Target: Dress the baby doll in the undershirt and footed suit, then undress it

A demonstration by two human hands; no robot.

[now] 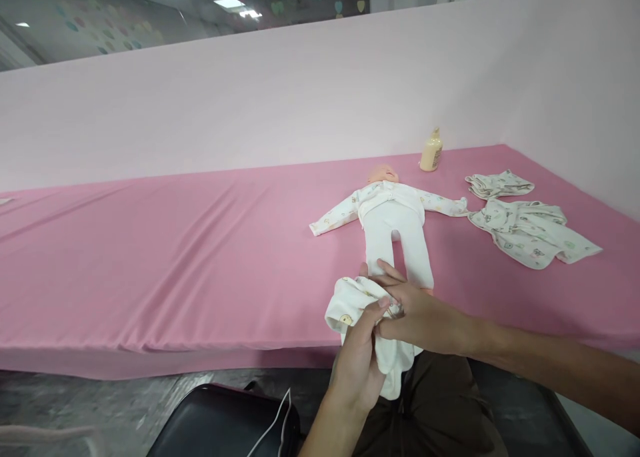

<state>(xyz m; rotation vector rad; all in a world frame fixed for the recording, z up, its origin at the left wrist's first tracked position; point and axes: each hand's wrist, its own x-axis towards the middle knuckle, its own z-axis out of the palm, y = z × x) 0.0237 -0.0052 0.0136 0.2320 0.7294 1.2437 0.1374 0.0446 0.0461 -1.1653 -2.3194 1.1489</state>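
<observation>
Pink cloth [175, 257] covers a long table that runs from left to right, with a paler pink wall [250, 110] rising behind it. A baby doll [393, 223] lies on its back on the cloth, right of centre, head toward the wall and feet toward the near edge. It wears a patterned long-sleeved top and plain white footed trousers, arms spread out to the sides.

At the near edge of the table, just beside the doll's feet, the person's two hands meet on a small white garment [347, 307]. The left hand [357, 360] comes up from below, fingers and thumb pinched closed on the fabric. The right hand [423, 317] reaches in from the right, also closed on the same fabric, and the two hands touch. Part of the garment bunches on the cloth; the rest hangs down past the table edge.

Behind the doll's head, near the wall, stands a small cream bottle [431, 151]. To the doll's right lie loose baby clothes [525, 230], pale with small prints, well apart from the hands.
</observation>
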